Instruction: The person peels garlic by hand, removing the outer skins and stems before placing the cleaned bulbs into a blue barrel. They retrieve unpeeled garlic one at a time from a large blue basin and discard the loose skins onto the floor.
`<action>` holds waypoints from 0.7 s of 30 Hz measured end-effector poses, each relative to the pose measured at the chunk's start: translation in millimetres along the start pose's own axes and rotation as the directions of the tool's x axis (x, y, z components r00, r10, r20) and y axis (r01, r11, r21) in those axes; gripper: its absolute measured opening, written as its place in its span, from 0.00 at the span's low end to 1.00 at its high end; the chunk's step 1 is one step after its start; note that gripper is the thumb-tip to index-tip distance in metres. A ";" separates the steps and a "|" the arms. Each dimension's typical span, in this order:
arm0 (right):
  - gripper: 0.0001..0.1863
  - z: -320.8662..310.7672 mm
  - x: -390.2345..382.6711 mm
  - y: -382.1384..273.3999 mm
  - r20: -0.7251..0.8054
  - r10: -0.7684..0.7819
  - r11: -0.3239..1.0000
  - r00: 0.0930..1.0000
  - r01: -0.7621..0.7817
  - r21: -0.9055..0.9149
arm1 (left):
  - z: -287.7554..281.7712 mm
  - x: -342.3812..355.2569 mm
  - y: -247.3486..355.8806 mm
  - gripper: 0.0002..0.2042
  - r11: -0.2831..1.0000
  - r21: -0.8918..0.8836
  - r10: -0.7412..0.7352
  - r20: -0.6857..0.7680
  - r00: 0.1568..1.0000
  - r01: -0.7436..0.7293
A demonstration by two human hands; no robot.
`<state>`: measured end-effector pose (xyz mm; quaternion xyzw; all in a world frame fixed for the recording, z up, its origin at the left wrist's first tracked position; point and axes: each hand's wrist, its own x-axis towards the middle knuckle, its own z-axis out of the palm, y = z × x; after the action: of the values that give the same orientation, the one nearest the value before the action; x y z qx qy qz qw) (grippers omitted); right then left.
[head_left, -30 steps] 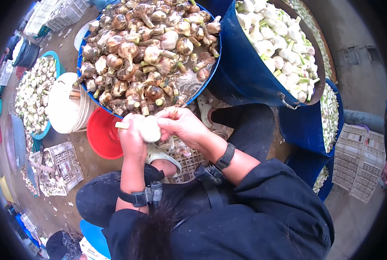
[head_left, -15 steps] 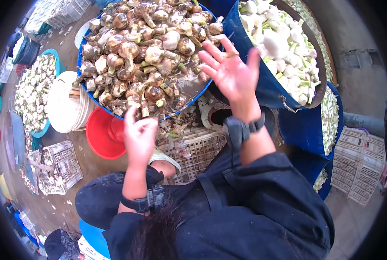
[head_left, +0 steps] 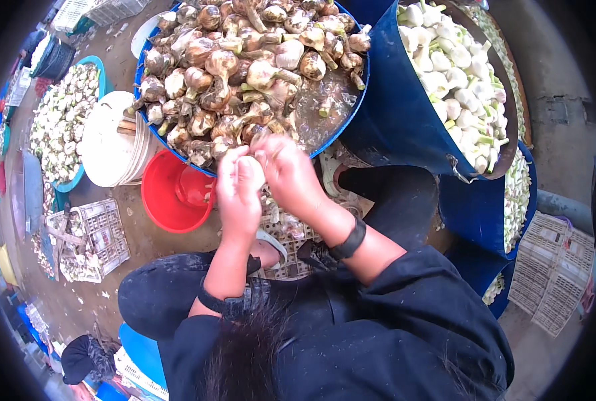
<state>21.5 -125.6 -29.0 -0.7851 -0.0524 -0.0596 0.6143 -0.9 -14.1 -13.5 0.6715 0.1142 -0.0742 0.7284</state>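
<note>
Garlic bulb [head_left: 257, 175], pale and smooth, sits in the left hand [head_left: 235, 190] near the middle of the frame, just below the lower edge of a round blue tub [head_left: 352, 112]. The left grip is wrapped around it, with the thumb lying across its upper side. Close beside, on the bulb's right, the right hand [head_left: 286, 167] is blurred, its fingers bent in toward the bulb; whether its grip is clenched on anything I cannot tell. A dark wristband [head_left: 348, 240] circles the right wrist.

Brown, unpeeled garlic [head_left: 244, 73] with cut stems fills most of the tub at the top centre. At the upper right, a tilted blue barrel [head_left: 391, 100] holds a heap of white garlic [head_left: 465, 93]. Left of the hands stands a red basin [head_left: 159, 197], and a white bucket [head_left: 101, 150] is just up and left of that. Farther left, a teal tub [head_left: 101, 70] carries more garlic, with a white crate [head_left: 107, 234] below it.
</note>
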 end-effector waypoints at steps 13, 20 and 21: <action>0.15 -14.2 -16.8 6.6 0.574 0.599 0.572 0.559 -0.800 0.182 | -18.2 0.2 13.5 0.10 0.942 -0.210 -0.238 0.136 0.962 0.263; 0.09 -14.6 -30.4 7.0 0.281 0.415 0.888 0.865 -0.453 0.082 | -23.7 -4.4 20.1 0.21 0.964 0.251 -0.153 0.264 0.952 0.085; 0.09 -19.6 -26.5 7.1 0.260 0.496 0.862 0.828 -0.507 -0.031 | -21.1 -8.7 22.7 0.21 0.913 0.407 -0.171 0.312 0.934 0.031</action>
<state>-4.2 -146.6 -35.2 -0.7600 0.0743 0.2078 0.6113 -4.7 8.6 9.1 0.7748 0.0039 -0.2490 0.5811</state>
